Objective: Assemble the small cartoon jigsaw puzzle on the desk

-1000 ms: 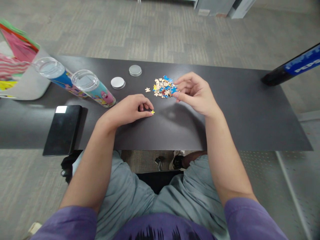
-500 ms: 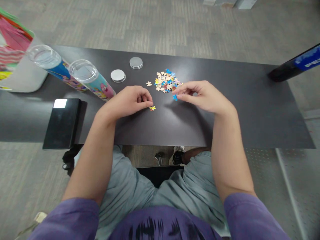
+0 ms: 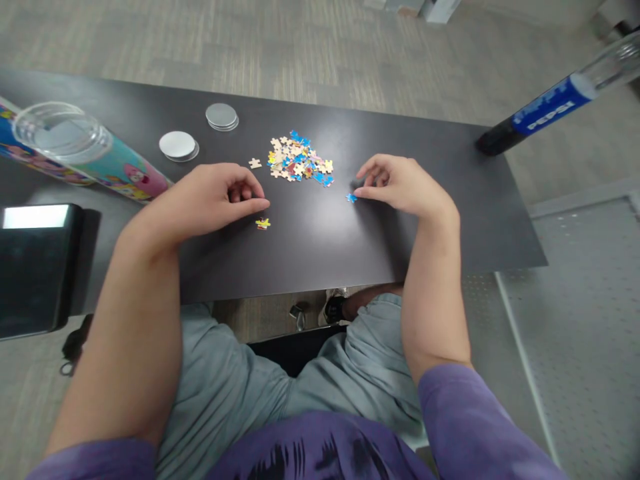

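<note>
My left hand [image 3: 215, 197] rests over the dark table with fingers curled and thumb against the index finger, nothing visible in the pinch. Just below its thumb lies a small cluster of yellow puzzle pieces [image 3: 263, 224], apart from the fingers. My right hand [image 3: 393, 183] is on the other side, thumb and index finger apart. A blue puzzle piece [image 3: 351, 198] lies at the tip of its thumb, seemingly on the table. Between the hands and farther back is a loose pile of puzzle pieces [image 3: 299, 160], with a single plain-backed piece [image 3: 255, 163] on its left.
Two clear-topped printed canisters stand at left, the nearer a teal canister [image 3: 117, 160]. Two stacks of round lids, a front stack [image 3: 177, 145] and a back stack [image 3: 221, 115], sit beyond. A black tablet-like device [image 3: 35, 267] lies front left; a Pepsi bottle [image 3: 545, 110] stands right.
The view has swung right. My right hand has moved away from the pile, and its fingers have parted from the blue piece. My left thumb has drawn off the yellow pieces.
</note>
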Tool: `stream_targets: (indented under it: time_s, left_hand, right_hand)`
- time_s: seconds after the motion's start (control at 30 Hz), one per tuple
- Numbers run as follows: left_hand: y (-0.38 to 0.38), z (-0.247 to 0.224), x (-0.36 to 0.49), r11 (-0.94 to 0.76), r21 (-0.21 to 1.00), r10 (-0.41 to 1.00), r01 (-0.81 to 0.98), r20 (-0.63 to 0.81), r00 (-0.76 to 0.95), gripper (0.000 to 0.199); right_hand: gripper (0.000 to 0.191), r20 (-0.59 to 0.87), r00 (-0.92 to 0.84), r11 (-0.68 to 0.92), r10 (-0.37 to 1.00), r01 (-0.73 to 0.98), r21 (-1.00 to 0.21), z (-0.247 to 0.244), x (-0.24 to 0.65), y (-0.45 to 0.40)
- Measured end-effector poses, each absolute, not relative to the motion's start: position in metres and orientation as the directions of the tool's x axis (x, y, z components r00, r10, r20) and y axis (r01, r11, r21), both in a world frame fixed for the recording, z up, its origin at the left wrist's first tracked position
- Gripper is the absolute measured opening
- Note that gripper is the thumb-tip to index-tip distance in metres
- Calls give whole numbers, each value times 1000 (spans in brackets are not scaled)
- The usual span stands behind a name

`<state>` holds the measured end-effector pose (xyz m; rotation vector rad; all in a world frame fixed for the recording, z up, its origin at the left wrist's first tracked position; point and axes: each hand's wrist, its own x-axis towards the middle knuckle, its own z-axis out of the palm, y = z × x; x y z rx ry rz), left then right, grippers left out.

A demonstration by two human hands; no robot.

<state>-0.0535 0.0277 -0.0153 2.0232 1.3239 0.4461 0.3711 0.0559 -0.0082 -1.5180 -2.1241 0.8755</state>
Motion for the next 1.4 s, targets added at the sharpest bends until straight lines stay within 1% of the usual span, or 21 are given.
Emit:
stream_targets:
  time_s: [0.07,0.13,0.23,0.33,0.4,0.5,0.63,0.73,0.8,0.93,1.03,1.13,1.2,1.27,1.33,1.4]
  left_hand:
    - [28,-15,-50,-266,680,917,683,-41,397,35]
    - [27,-15,-47,-282,653,928,702,0,373,31]
    - [28,-17,-43,-335,602,925,725,64,374,27]
    - [29,-19,-39,-370,582,916,724,98,389,25]
    - [29,-20,-35,-379,577,915,723,116,387,25]
    - [29,-18,-31,-389,577,911,718,123,394,25]
    - [28,-14,-28,-399,591,901,701,110,421,26]
    - [28,-14,-28,-395,594,899,701,93,428,27]
    - [28,-14,-28,-391,592,901,705,90,424,27]
    - [29,-16,-29,-387,592,901,707,80,426,22]
    - [30,-18,-29,-392,591,898,705,78,434,19]
    - [27,-21,-23,-410,567,892,715,84,445,20]
    - [21,-21,-12,-411,524,899,746,96,428,24]
    - [13,-20,3,-380,464,920,800,99,379,29]
    - [7,-16,18,-323,414,943,851,69,324,31]
    - [4,-13,27,-280,387,957,879,41,287,25]
  right_hand:
    - [16,10,-299,229,954,708,-668,-3,371,53]
    - [10,48,-267,228,963,704,-673,0,366,51]
    - [14,36,-276,231,960,718,-656,-2,351,48]
    - [14,-3,-284,229,959,780,-582,-10,329,47]
    - [17,22,-256,227,967,812,-538,-17,316,46]
    - [23,79,-239,244,968,815,-525,-26,304,47]
    - [23,81,-282,277,956,774,-570,-30,300,50]
    - [26,42,-307,259,951,713,-651,-28,298,51]
    - [24,6,-330,235,944,659,-714,-28,296,51]
    - [18,-23,-408,225,913,547,-806,-29,289,51]
    - [18,-13,-435,228,900,496,-838,-29,288,50]
    - [15,39,-383,249,923,517,-819,-25,295,50]
    - [12,66,-330,252,942,562,-788,-21,304,52]
    - [10,90,-262,237,961,608,-758,-16,316,55]
    - [12,120,-182,211,976,651,-729,-9,329,56]
    - [15,130,-137,189,982,682,-707,-1,341,56]
